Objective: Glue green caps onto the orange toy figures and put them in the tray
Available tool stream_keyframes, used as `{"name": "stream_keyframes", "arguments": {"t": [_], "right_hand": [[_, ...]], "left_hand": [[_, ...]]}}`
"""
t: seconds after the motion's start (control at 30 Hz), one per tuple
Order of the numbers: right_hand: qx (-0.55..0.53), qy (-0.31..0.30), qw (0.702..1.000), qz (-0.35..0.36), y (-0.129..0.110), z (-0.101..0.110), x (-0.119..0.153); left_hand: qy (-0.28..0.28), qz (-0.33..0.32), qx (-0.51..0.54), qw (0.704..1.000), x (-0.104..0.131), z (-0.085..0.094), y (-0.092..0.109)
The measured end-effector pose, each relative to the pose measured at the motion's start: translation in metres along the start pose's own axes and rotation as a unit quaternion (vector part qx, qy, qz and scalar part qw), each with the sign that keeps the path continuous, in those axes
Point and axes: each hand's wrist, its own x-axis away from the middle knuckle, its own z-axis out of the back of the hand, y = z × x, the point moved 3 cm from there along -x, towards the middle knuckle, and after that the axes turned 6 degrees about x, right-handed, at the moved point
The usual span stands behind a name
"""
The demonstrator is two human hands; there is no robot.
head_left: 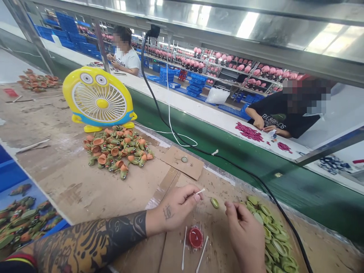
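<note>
My left hand [176, 207] pinches a thin white cotton swab [200, 191] between thumb and fingers, its tip pointing right. My right hand [245, 234] rests on the worktable with its fingers curled, just right of a single small green toy piece [214, 203] lying between the two hands. Whether the right hand holds anything is hidden. Below the hands sits a small round red paint cap [195, 237] with two more swabs [202, 258] beside it. A heap of green pieces [273, 239] lies to the right of my right hand.
A pile of orange-and-green painted pieces [116, 149] lies before a yellow desk fan [98, 99]. A black cable [182, 140] crosses the green conveyor belt [256, 163]. Two other people work beyond the belt. A blue bin with pieces [19, 216] stands at left.
</note>
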Motion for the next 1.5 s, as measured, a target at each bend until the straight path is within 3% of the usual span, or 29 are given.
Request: {"name": "stream_keyframes", "arguments": {"t": [0.17, 0.33, 0.57, 0.77, 0.93, 1.13, 1.3, 1.5], "right_hand": [[0.032, 0.001, 0.999, 0.017, 0.001, -0.003, 0.0], [0.083, -0.002, 0.994, 0.068, 0.017, -0.006, -0.017], [0.128, -0.113, 0.977, 0.13, 0.021, -0.03, -0.053], [0.118, -0.138, 0.98, 0.085, 0.015, -0.032, -0.063], [0.006, -0.13, 0.991, 0.027, 0.003, -0.018, -0.037], [-0.171, -0.133, 0.976, 0.009, -0.027, -0.022, 0.015], [-0.343, -0.093, 0.933, -0.06, -0.035, -0.025, 0.025], [-0.43, -0.13, 0.888, -0.1, -0.024, -0.024, 0.03]], "left_hand": [[-0.018, -0.005, -0.029, 0.999, 0.0, -0.002, -0.003], [0.007, -0.034, -0.045, 0.998, -0.004, -0.001, -0.009], [0.032, -0.017, -0.022, 0.999, -0.01, 0.0, -0.019], [0.021, -0.009, -0.012, 1.0, -0.008, 0.001, -0.019], [0.015, 0.0, -0.022, 1.0, -0.006, -0.001, -0.014], [-0.014, -0.039, -0.034, 0.999, -0.002, -0.007, -0.003], [-0.046, -0.087, -0.054, 0.994, -0.001, -0.01, -0.003], [-0.058, -0.096, -0.078, 0.991, -0.002, -0.01, -0.004]]}}
